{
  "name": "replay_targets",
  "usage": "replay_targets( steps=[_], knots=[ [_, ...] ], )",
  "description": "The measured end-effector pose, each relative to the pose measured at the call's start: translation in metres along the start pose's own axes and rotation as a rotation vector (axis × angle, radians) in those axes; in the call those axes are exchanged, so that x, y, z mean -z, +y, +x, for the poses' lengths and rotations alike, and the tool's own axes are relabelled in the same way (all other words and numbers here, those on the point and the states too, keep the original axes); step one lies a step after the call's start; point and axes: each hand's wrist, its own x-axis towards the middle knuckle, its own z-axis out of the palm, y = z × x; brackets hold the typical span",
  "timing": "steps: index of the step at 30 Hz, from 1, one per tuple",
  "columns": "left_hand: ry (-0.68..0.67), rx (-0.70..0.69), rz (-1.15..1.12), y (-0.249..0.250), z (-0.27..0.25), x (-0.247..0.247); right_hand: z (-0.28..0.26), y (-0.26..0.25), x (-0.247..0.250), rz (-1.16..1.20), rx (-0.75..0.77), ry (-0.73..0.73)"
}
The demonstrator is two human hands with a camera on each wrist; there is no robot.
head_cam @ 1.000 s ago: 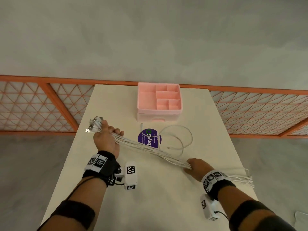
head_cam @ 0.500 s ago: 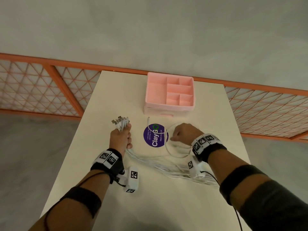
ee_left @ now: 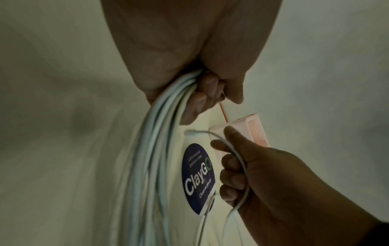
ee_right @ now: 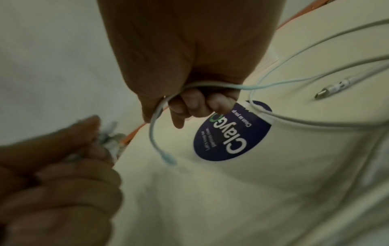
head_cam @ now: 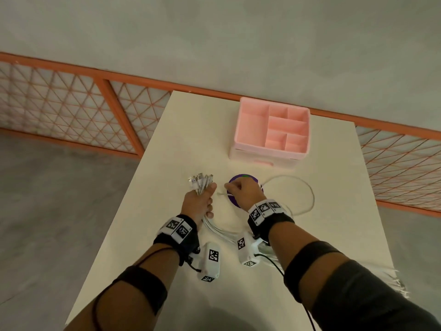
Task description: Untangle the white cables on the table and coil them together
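My left hand (head_cam: 199, 204) grips a bundle of white cables (ee_left: 160, 149) in its fist, with their metal plugs (head_cam: 200, 181) sticking up out of the top. The bundle trails down past my wrist and across the table toward the near right edge (head_cam: 391, 280). My right hand (head_cam: 242, 191) holds a single white cable (ee_right: 155, 126) near its plug end, close beside the left hand. The rest of that cable lies in a loop (head_cam: 307, 197) on the table to the right. Its other plug (ee_right: 328, 90) rests on the tabletop.
A pink compartment organizer (head_cam: 272, 134) stands at the back of the cream table (head_cam: 191, 139). A round purple ClayGo sticker (ee_left: 199, 179) lies on the tabletop under my right hand. An orange lattice fence (head_cam: 71, 111) runs behind the table.
My right hand left the stretched bundle, reached the loose loop, took one cable and carried its end left toward my left hand. My left hand drew nearer with the bundle now slack.
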Motion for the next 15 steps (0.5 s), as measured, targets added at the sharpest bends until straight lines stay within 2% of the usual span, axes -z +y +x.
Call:
replay_targets(
  steps=[4, 6, 8, 10, 15],
  knots=[
    [-0.039, 0.105, -0.096, 0.0, -0.003, 0.001, -0.023, -0.021, 0.002, 0.175, 0.048, 0.012],
    [-0.049, 0.148, -0.139, 0.0, -0.004, 0.002, -0.036, -0.027, 0.003, 0.151, 0.028, -0.044],
    [-0.053, 0.149, -0.143, 0.0, -0.007, 0.003, -0.045, -0.029, 0.006, 0.056, 0.006, -0.149],
    [-0.056, 0.144, -0.129, 0.0, -0.01, 0.003, -0.05, -0.029, 0.009, 0.064, 0.014, -0.211],
    [-0.069, 0.157, -0.175, 0.003, -0.024, 0.0, -0.062, -0.038, 0.013, 0.242, 0.141, 0.001]
  ],
)
